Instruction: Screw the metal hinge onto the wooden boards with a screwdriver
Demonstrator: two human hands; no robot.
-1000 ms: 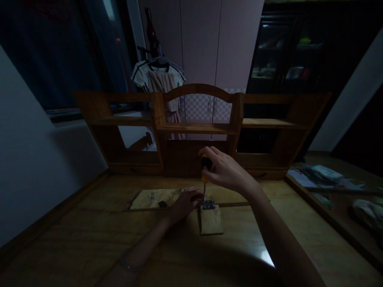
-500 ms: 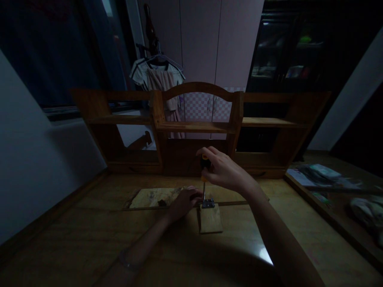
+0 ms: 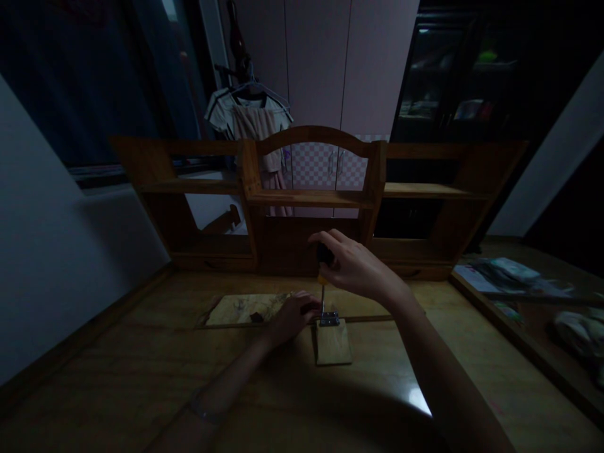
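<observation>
My right hand [image 3: 349,264] is wrapped round the black and yellow handle of a screwdriver [image 3: 323,292], held upright with its shaft pointing down. Its tip meets the left side of a small metal hinge [image 3: 329,319]. That hinge lies across the edge between a small square wooden block [image 3: 334,346] and a long, worn wooden board [image 3: 255,308]. Beside the hinge, my left hand [image 3: 297,313] rests on the board with its fingers bent close to the screwdriver tip; what its fingertips press or hold is hidden.
A wooden shelf unit [image 3: 311,200] stands along the far side of the wooden tabletop [image 3: 155,365]. To the right, past a raised edge, lie papers and plastic bags [image 3: 512,270]. Clothes [image 3: 252,119] hang behind the shelf.
The right hand has turned slightly on the screwdriver handle, now showing less of the yellow at the top. The left hand stays by the hinge. The view has shifted a little.
</observation>
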